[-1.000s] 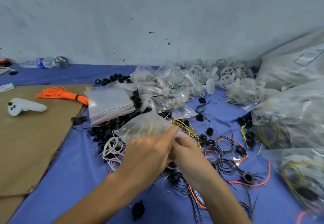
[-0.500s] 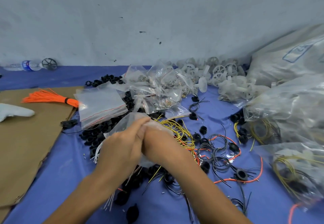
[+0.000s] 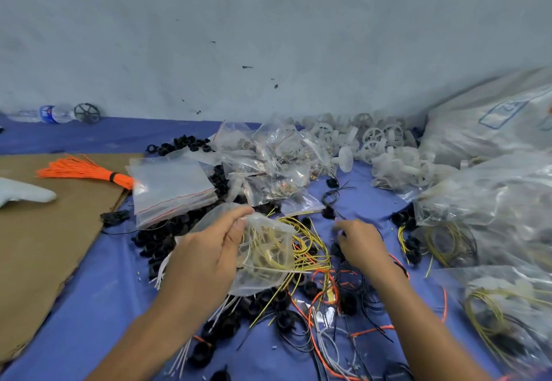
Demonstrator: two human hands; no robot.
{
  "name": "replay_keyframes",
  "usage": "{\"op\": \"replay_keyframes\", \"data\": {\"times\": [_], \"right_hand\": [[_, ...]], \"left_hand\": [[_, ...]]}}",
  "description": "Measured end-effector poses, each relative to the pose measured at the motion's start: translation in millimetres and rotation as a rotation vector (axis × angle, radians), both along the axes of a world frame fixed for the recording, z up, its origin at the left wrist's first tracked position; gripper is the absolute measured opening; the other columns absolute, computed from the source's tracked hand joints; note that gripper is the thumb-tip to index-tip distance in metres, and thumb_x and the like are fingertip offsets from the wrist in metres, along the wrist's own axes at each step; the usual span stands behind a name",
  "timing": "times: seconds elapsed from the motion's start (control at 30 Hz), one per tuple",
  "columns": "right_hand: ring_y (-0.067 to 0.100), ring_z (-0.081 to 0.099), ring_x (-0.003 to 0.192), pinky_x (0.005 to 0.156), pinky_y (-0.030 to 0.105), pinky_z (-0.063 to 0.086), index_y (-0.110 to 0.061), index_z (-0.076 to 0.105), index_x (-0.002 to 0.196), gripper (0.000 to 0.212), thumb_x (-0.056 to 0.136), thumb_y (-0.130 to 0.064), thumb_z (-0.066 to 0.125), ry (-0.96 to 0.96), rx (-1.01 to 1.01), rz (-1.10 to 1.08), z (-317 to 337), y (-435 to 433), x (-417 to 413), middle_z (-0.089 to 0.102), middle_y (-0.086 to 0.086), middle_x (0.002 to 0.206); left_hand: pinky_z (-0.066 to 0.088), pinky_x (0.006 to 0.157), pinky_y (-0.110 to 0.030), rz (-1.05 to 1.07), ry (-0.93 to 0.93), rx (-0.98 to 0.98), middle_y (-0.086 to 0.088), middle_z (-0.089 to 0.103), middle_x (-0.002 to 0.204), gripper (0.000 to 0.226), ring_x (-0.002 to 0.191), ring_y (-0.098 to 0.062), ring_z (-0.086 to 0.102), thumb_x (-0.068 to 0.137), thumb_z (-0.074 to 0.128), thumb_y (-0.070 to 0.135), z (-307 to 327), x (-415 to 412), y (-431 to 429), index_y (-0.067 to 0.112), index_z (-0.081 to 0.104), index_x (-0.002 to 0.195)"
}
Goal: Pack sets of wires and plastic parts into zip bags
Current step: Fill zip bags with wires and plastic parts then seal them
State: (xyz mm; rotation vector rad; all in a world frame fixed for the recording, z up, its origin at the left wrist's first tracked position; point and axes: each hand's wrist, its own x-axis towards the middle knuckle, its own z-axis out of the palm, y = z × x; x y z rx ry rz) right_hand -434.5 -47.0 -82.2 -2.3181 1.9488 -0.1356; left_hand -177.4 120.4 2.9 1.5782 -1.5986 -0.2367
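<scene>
Zip bag (image 3: 266,256) in left hand (image 3: 206,249) (right hand (image 3: 362,241) apart)

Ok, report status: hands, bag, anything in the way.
Left hand pinches zip bag by its mouth, yellow wires inside. Right hand over loose wire tangle, grip unclear. Nothing blocking the bag.

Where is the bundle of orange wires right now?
In the head view, the orange wire bundle lies at left on the brown cardboard, its black-banded end at the left edge of the stack of empty zip bags.
</scene>
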Motion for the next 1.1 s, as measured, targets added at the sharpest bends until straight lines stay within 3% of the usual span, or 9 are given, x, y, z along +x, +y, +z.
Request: {"op": "replay_keyframes", "data": {"times": [0.2,0.33,0.43,0.5,0.6,0.73,0.83,1.0,1.1], "right_hand": [[0.018,0.062,0.089,0.076,0.042,0.051,-0.024,0.062,0.118,0.021,0.099,-0.022,0.053,-0.57,0.009,-0.015,44,27,3,0.067,-0.004,0.113],[0.016,0.059,0.076,0.071,0.029,0.054,-0.018,0.07,0.103,0.014,0.093,-0.013,0.062,-1.244,0.474,0.386,109,75,14,0.07,0.007,0.107],[0.01,0.059,0.071,0.068,0.024,0.051,-0.012,0.07,0.106,0.016,0.093,-0.009,0.062,-1.09,0.616,0.653,131,104,28,0.071,0.0,0.095],[0.002,0.056,0.065,0.064,0.016,0.044,-0.018,0.069,0.105,0.013,0.094,-0.015,0.063,-0.775,0.447,0.693,132,111,44,0.065,-0.021,0.079],[0.003,0.05,0.074,0.067,0.02,0.039,-0.026,0.065,0.107,0.019,0.093,-0.017,0.056,-0.46,0.113,0.686,124,116,70,0.057,-0.022,0.084],[0.026,0.047,0.114,0.097,0.043,0.043,-0.031,0.036,0.136,0.049,0.094,-0.01,0.051,-0.483,0.07,0.679,109,125,81,0.043,-0.001,0.128],[0.018,0.039,0.134,0.109,0.033,0.036,-0.034,0.033,0.146,0.055,0.097,-0.013,0.048,-0.492,0.095,0.719,106,127,79,0.039,-0.009,0.148],[-0.002,0.063,0.097,0.084,0.022,0.052,-0.031,0.065,0.123,0.027,0.099,-0.024,0.055,-0.768,0.131,0.628,113,111,57,0.069,-0.017,0.112],[0.018,0.066,0.074,0.067,0.038,0.055,-0.036,0.069,0.106,0.017,0.095,-0.031,0.058,-0.87,0.054,0.489,113,84,33,0.073,-0.005,0.091]], "left_hand": [[0.032,0.046,-0.033,-0.01,-0.005,0.055,0.01,0.045,0.046,0.047,0.042,-0.011,0.04,0.093,0.031,0.055,4,-3,-2,0.041,0.06,0.127],[0.028,0.047,-0.026,-0.022,-0.028,0.064,0.011,0.046,0.047,0.048,0.043,-0.01,0.043,0.093,0.03,0.056,8,-8,-5,0.041,0.06,0.126],[0.032,0.049,-0.028,-0.015,-0.041,0.066,0.014,0.049,0.05,0.045,0.046,-0.008,0.045,0.093,0.032,0.055,10,-12,-5,0.042,0.06,0.125],[0.035,0.051,-0.03,-0.017,-0.045,0.072,0.016,0.05,0.051,0.044,0.048,-0.008,0.046,0.093,0.033,0.055,11,-13,-5,0.042,0.06,0.125],[0.034,0.05,-0.027,-0.024,-0.049,0.075,0.019,0.051,0.051,0.045,0.049,-0.005,0.048,0.093,0.032,0.056,11,-14,-4,0.043,0.06,0.125],[0.035,0.049,-0.025,-0.003,-0.04,0.045,0.022,0.056,0.056,0.038,0.052,-0.002,0.053,0.096,0.034,0.051,13,-11,-4,0.044,0.059,0.124],[0.044,0.052,-0.029,0.002,-0.036,0.056,0.013,0.06,0.06,0.04,0.058,-0.009,0.058,0.096,0.033,0.053,15,-6,-7,0.046,0.058,0.126],[0.04,0.048,-0.033,-0.006,-0.025,0.03,0.003,0.052,0.053,0.039,0.048,-0.013,0.051,0.096,0.032,0.055,14,-4,-12,0.048,0.055,0.127],[0.032,0.044,-0.029,-0.023,-0.001,0.033,0.003,0.046,0.046,0.034,0.039,-0.009,0.041,0.096,0.033,0.055,15,-1,-12,0.056,0.052,0.124]]}}
